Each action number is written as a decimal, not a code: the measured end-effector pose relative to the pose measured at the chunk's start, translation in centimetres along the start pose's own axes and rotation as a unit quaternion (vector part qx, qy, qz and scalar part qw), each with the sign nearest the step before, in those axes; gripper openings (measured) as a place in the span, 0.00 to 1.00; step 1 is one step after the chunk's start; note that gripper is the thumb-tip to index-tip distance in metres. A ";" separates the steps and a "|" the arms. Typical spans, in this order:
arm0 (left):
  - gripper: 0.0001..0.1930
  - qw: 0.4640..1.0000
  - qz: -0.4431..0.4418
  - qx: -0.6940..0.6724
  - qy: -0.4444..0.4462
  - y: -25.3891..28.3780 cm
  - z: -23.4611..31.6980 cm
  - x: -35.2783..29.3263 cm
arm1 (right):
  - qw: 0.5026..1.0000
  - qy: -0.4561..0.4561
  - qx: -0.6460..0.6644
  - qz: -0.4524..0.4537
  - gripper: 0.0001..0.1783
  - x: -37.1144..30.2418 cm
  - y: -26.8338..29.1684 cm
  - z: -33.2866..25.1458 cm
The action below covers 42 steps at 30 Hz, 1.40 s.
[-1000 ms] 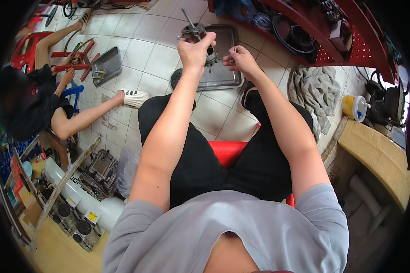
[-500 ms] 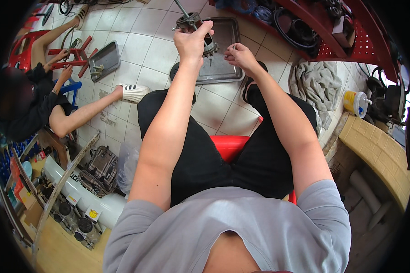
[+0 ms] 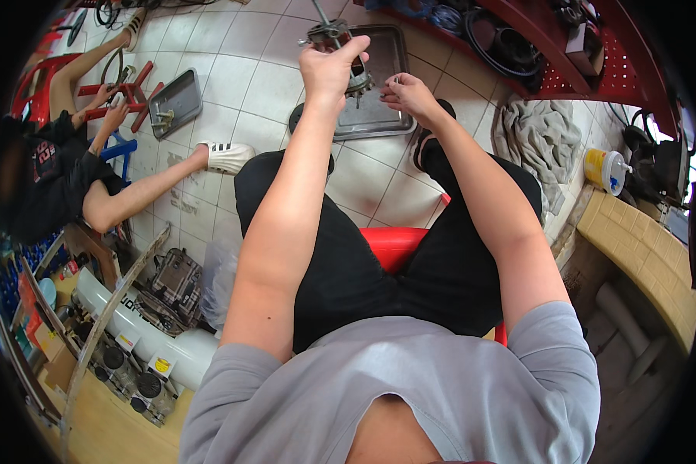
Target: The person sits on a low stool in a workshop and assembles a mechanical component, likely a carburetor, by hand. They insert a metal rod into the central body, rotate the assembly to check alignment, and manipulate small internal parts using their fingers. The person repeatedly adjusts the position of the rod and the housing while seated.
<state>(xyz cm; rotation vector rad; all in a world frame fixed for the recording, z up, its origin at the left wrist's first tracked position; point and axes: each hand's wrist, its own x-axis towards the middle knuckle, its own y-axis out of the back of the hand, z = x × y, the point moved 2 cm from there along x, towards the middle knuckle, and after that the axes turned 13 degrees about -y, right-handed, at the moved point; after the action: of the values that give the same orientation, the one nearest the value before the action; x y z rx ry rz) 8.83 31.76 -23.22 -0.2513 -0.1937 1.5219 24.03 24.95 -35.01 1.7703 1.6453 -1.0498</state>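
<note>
My left hand is wrapped round a metal machine part, a cage-like assembly with a long rod sticking out of its top and a toothed lower ring. The hand hides much of its middle. It is held up over a grey metal tray on the floor between my feet. Just to its right, my right hand has its fingertips pinched together, apart from the part. Something small and dark may sit between those fingertips, too small to name.
At the left sits another person with both hands near a red metal frame; a second tray lies beside it. A red shelf stands at the upper right. Near it are a crumpled grey cloth and a white-and-yellow bucket.
My left hand and the metal part have shifted very slightly right in the picture. The right hand keeps its pinch. At the left, the other person's hands and torso have moved a little.
</note>
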 end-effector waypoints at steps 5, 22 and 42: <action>0.13 0.983 -0.047 0.152 0.087 0.0 -3.2 -1.0 | 1.000 0.007 0.018 -0.013 0.11 0.3 0.3 0.5; 0.14 0.953 0.088 0.204 0.207 5.8 -16.4 -2.5 | 0.995 -0.067 0.064 0.045 0.10 11.1 -0.9 8.2; 0.12 0.971 0.101 0.107 0.191 6.3 -17.6 -3.6 | 0.992 -0.106 0.024 0.059 0.27 11.5 -0.5 7.2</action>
<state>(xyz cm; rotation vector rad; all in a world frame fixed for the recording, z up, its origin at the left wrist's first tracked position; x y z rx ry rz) 7.56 27.60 -41.72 -0.3947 0.3083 1.6487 21.76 26.11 -48.39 1.6982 1.3803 -1.1869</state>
